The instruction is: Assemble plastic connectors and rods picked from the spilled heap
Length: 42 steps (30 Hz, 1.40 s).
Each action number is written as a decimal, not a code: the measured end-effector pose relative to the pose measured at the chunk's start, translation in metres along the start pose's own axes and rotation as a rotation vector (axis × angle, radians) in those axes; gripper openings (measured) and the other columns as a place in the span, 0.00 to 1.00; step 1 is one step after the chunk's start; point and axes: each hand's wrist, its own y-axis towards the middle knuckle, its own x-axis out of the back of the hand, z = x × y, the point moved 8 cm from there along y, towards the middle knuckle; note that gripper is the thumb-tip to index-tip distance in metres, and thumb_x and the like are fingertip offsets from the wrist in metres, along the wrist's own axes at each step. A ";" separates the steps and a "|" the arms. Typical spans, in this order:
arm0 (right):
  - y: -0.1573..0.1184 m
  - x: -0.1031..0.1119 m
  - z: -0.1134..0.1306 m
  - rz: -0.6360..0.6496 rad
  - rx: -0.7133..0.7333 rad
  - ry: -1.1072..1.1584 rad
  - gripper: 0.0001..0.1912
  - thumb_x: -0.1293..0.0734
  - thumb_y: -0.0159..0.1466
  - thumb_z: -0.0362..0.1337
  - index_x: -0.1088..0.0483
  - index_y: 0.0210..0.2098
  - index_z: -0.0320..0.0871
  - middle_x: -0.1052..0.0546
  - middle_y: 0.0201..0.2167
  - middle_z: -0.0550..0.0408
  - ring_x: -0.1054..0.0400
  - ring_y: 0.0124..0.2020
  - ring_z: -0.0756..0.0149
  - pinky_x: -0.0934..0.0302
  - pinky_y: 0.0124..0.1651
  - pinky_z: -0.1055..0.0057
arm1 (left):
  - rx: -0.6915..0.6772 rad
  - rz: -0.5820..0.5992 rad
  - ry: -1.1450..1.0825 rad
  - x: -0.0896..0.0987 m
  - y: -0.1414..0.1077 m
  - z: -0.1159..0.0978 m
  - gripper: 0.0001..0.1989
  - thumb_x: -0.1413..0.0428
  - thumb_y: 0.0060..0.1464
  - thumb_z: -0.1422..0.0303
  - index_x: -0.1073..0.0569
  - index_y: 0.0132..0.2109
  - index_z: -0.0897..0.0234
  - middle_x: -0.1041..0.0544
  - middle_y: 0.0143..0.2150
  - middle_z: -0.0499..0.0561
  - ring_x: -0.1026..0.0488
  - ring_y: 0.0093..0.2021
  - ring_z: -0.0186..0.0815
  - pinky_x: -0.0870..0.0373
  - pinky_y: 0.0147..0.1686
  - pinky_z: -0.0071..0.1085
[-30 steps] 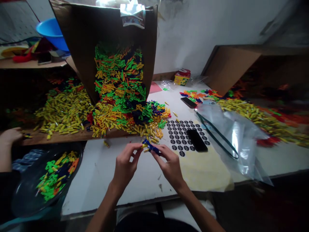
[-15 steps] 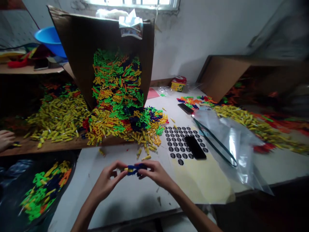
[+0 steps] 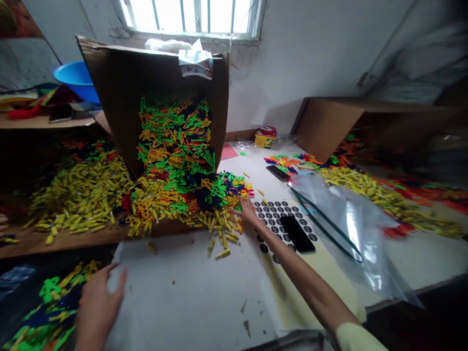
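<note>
My left hand (image 3: 99,303) is at the lower left, beside the black tub (image 3: 104,254) of mixed green, yellow, blue and orange plastic pieces. Its thumb and fingers are apart and nothing shows between them. My right hand (image 3: 247,212) reaches forward to the right edge of a heap of small coloured plastic pieces (image 3: 183,187). Its fingers are spread and touch or nearly touch the pieces there. Several yellow tube-like pieces (image 3: 222,254) lie loose on the white table (image 3: 183,297) left of my right forearm.
A tall cardboard box (image 3: 109,83) spills the heap. Right of it lie a sheet of round black stickers (image 3: 268,209), a black phone (image 3: 298,234), a dark strap (image 3: 321,222) and clear plastic bags (image 3: 373,258). Another person's hand (image 3: 3,223) shows at the left edge.
Both hands held a dark blue and yellow piece together at the middle. Now they are apart: the left has moved left to the tub, the right forward to the heap. The view has tilted up.
</note>
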 end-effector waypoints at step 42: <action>-0.211 0.028 0.083 -0.086 0.138 1.115 0.16 0.27 0.57 0.48 0.22 0.38 0.43 0.20 0.35 0.55 0.25 0.37 0.61 0.26 0.43 0.63 | -0.082 0.278 -1.079 -0.021 -0.050 -0.223 0.12 0.40 0.57 0.60 0.24 0.44 0.63 0.22 0.35 0.50 0.25 0.32 0.33 0.24 0.33 0.28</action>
